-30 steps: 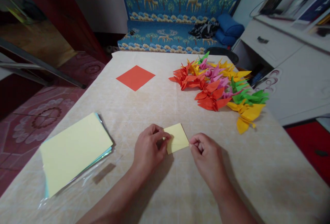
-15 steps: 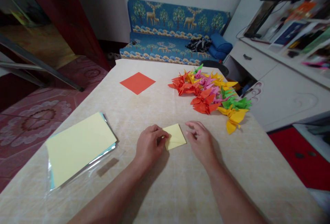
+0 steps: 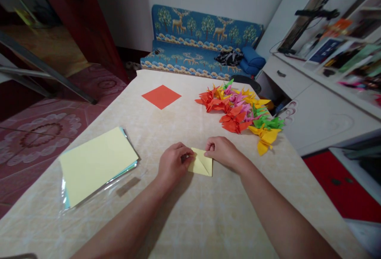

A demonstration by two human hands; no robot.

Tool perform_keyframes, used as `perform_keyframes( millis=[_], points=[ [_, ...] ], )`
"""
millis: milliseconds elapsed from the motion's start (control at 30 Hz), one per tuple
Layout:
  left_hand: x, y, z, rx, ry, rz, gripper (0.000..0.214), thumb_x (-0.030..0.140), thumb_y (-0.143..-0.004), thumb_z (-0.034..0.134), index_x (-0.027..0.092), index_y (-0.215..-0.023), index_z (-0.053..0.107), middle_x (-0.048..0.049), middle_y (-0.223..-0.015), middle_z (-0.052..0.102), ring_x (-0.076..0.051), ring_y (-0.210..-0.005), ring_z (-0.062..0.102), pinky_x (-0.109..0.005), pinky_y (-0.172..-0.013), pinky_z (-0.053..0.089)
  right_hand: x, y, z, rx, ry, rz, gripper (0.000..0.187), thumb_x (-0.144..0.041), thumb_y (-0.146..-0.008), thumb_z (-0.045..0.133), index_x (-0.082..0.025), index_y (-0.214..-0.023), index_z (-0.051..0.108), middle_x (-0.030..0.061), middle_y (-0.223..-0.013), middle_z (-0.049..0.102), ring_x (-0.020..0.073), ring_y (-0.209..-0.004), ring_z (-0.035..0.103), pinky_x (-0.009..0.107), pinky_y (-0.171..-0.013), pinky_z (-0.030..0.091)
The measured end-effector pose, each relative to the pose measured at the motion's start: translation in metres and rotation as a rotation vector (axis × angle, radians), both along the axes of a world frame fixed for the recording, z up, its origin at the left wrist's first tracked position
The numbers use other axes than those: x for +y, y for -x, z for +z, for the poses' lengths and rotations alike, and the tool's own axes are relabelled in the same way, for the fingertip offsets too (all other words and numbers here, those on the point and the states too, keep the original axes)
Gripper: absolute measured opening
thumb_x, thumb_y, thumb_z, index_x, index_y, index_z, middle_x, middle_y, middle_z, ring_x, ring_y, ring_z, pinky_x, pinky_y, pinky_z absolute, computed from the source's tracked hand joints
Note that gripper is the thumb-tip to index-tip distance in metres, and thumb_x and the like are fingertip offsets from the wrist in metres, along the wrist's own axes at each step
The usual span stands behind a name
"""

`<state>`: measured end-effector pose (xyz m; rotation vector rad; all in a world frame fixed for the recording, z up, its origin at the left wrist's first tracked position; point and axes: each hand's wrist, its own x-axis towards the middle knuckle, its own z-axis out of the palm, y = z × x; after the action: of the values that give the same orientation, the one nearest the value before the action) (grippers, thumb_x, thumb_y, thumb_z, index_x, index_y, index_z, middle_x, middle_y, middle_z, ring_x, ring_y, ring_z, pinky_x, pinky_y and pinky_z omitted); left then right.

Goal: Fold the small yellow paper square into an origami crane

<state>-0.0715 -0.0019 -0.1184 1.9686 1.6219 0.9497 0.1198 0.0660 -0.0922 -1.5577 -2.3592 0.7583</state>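
Observation:
A small folded yellow paper (image 3: 202,163) lies on the beige table (image 3: 190,211) in front of me. My left hand (image 3: 172,163) pinches its left edge with thumb and fingers closed. My right hand (image 3: 222,151) has its fingers curled on the paper's upper right corner. A diagonal crease shows on the paper between my two hands.
A stack of yellow and pale blue sheets (image 3: 98,163) in a clear sleeve lies at the left. An orange square (image 3: 161,96) sits farther back. A pile of folded paper cranes (image 3: 241,112) lies at the right. A blue patterned sofa (image 3: 202,48) and white cabinets (image 3: 321,108) stand beyond.
My right hand has moved from beside the yellow paper onto its upper corner, and the paper has turned slightly. The view has tilted upward.

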Motion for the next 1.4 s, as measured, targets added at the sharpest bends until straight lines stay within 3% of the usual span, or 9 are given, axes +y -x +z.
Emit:
perform_keyframes(
  millis=[233, 333, 467, 600, 833, 967, 1100, 1400],
  points=[
    [0.000, 0.002, 0.003, -0.006, -0.005, -0.034, 0.012, 0.021, -0.077, 0.060, 0.020, -0.085, 0.069, -0.0032, -0.081, 0.061, -0.014, -0.071, 0.055, -0.023, -0.058, 0.037, -0.056, -0.007, -0.006, 0.231, 0.164, -0.127, 0.003, -0.017, -0.069, 0.060, -0.018, -0.070, 0.058, -0.0051, -0.055, 0.054, 0.0070, -0.045, 0.049, 0.016, -0.042, 0.031],
    [0.000, 0.003, 0.003, 0.007, -0.013, -0.075, 0.010, 0.020, -0.075, 0.063, 0.020, -0.083, 0.070, -0.0030, -0.079, 0.062, -0.015, -0.074, 0.056, -0.024, -0.061, 0.039, -0.084, -0.007, -0.007, 0.370, 0.282, -0.185, 0.005, -0.020, -0.075, 0.055, -0.018, -0.074, 0.059, -0.0053, -0.055, 0.052, 0.0078, -0.046, 0.051, 0.016, -0.042, 0.036],
    [0.002, 0.004, 0.002, 0.009, -0.019, -0.120, 0.008, 0.021, -0.075, 0.065, 0.020, -0.081, 0.070, -0.0024, -0.078, 0.063, -0.014, -0.073, 0.056, -0.024, -0.064, 0.040, -0.105, -0.010, -0.004, 0.463, 0.358, -0.132, 0.020, -0.015, -0.075, 0.054, -0.019, -0.091, 0.064, -0.0011, -0.068, 0.061, 0.0104, -0.062, 0.059, 0.020, -0.055, 0.046],
    [0.003, 0.005, 0.000, -0.005, -0.024, -0.145, 0.007, 0.022, -0.074, 0.066, 0.021, -0.079, 0.070, -0.0019, -0.079, 0.063, -0.014, -0.073, 0.056, -0.024, -0.065, 0.040, -0.106, -0.012, -0.002, 0.462, 0.262, -0.033, 0.028, -0.008, -0.072, 0.055, -0.022, -0.094, 0.066, -0.0002, -0.083, 0.063, 0.0097, -0.070, 0.059, 0.019, -0.057, 0.045],
    [0.003, 0.005, 0.001, -0.037, -0.002, -0.146, 0.006, 0.023, -0.073, 0.068, 0.020, -0.078, 0.070, -0.0032, -0.079, 0.063, -0.015, -0.075, 0.057, -0.025, -0.067, 0.043, -0.104, -0.013, -0.011, 0.342, 0.066, 0.104, 0.022, -0.015, -0.079, 0.059, -0.026, -0.095, 0.068, -0.0007, -0.087, 0.060, 0.0084, -0.066, 0.055, 0.019, -0.056, 0.042],
    [-0.001, 0.009, 0.005, -0.093, 0.015, -0.212, 0.007, 0.023, -0.072, 0.069, 0.019, -0.078, 0.071, -0.0043, -0.082, 0.064, -0.016, -0.077, 0.058, -0.028, -0.071, 0.045, -0.104, -0.015, -0.015, 0.286, 0.000, 0.164, 0.023, -0.017, -0.081, 0.057, -0.028, -0.097, 0.069, 0.0000, -0.088, 0.060, 0.0103, -0.071, 0.057, 0.021, -0.060, 0.044],
    [-0.014, 0.020, 0.008, -0.157, 0.059, -0.286, 0.010, 0.023, -0.070, 0.071, 0.019, -0.079, 0.071, -0.0057, -0.091, 0.063, -0.017, -0.084, 0.058, -0.031, -0.077, 0.046, -0.103, -0.015, -0.016, 0.274, -0.034, 0.189, 0.022, -0.019, -0.081, 0.059, -0.029, -0.097, 0.070, 0.0007, -0.086, 0.059, 0.0115, -0.073, 0.058, 0.022, -0.061, 0.045],
    [-0.050, 0.035, 0.007, -0.121, 0.040, -0.285, 0.015, 0.020, -0.074, 0.067, 0.023, -0.088, 0.073, -0.0078, -0.112, 0.058, -0.019, -0.098, 0.055, -0.035, -0.086, 0.046, -0.107, -0.016, -0.013, 0.242, -0.025, 0.204, 0.023, -0.022, -0.083, 0.058, -0.032, -0.102, 0.069, 0.0000, -0.088, 0.058, 0.0113, -0.075, 0.057, 0.022, -0.063, 0.045]
  ],
)
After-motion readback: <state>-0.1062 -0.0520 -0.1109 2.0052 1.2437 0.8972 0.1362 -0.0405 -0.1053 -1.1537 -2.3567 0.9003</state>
